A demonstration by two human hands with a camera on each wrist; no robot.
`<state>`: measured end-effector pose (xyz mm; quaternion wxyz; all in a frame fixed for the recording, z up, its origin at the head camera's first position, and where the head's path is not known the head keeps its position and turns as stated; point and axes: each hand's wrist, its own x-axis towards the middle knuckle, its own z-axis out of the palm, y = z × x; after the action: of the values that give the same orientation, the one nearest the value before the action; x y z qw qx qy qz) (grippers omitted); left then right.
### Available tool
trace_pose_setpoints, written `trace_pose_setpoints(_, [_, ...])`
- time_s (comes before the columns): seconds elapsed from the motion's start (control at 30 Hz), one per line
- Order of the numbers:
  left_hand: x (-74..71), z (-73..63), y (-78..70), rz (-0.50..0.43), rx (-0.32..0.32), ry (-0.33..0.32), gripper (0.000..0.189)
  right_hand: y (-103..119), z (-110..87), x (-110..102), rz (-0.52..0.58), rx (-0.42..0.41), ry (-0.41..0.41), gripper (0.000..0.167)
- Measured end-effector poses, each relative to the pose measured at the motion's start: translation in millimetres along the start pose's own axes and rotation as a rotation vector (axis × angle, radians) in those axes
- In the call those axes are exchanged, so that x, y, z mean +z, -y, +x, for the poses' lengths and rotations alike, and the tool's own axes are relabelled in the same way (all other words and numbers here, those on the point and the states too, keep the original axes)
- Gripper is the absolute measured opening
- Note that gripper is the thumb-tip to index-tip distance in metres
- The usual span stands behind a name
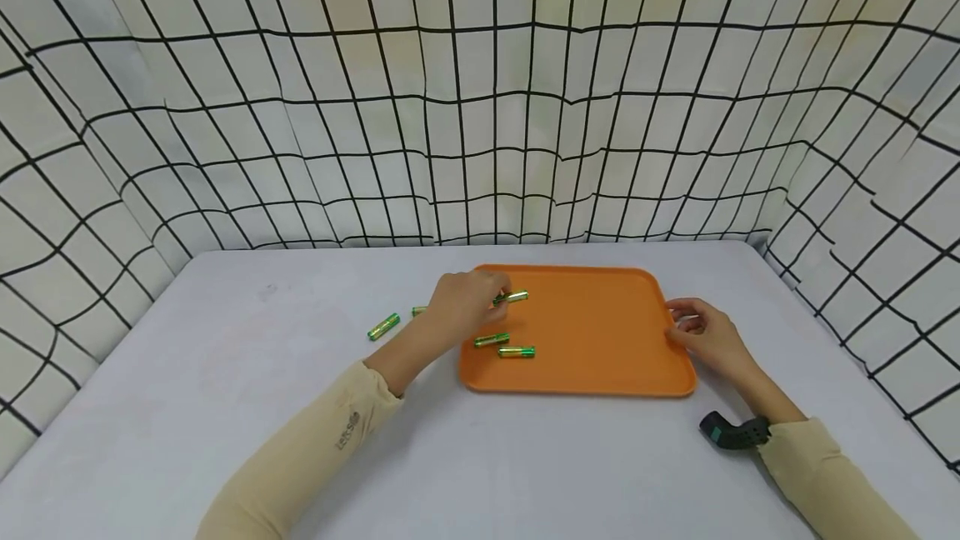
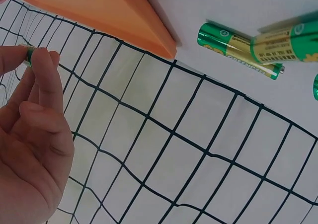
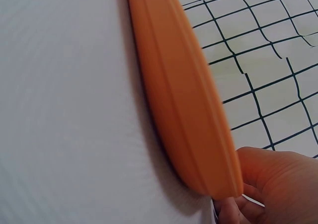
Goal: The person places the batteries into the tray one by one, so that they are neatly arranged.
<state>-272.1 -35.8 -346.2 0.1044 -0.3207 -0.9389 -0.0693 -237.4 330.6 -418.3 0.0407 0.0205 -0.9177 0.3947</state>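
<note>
Over the left part of an orange tray [image 1: 592,332], my left hand [image 1: 468,302] pinches a green and gold battery [image 1: 513,297] between thumb and fingers. In the left wrist view only a bit of that battery shows at the fingertips. Two more batteries lie in the tray near its left end, one [image 1: 491,340] slightly tilted, the other [image 1: 517,352] almost level. My right hand [image 1: 708,336] holds the tray's right edge, its thumb and fingers at the rim. In the right wrist view the tray's side wall [image 3: 181,95] hides part of those fingers.
On the white table [image 1: 300,407], left of the tray, lie a loose battery [image 1: 384,327] and another [image 1: 418,311] partly hidden by my left arm. A white wall with a black grid [image 1: 480,123] encloses the back and sides. A black device [image 1: 735,432] sits at the right wrist.
</note>
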Motion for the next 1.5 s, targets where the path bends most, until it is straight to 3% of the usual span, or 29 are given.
trace_pose_setpoints(0.5, [8.5,14.3,-18.0,-0.015,0.093,0.009,0.01,-1.8,1.1,6.4,0.012,-0.017,-0.016,0.042])
trace_pose_setpoints(0.93, [16.5,30.9,-36.2,-0.039,0.109,0.097,0.012,-0.8,-1.6,6.4,0.035,-0.017,-0.013,0.042])
trace_pose_setpoints(1.2, [25.0,35.4,-42.9,0.0,0.131,0.14,0.017,1.1,-2.4,4.6,0.022,0.002,-0.012,0.043])
trace_pose_setpoints(1.5, [32.6,41.6,-51.9,0.07,0.171,0.127,0.016,0.3,-2.7,0.6,0.023,-0.008,-0.019,0.043])
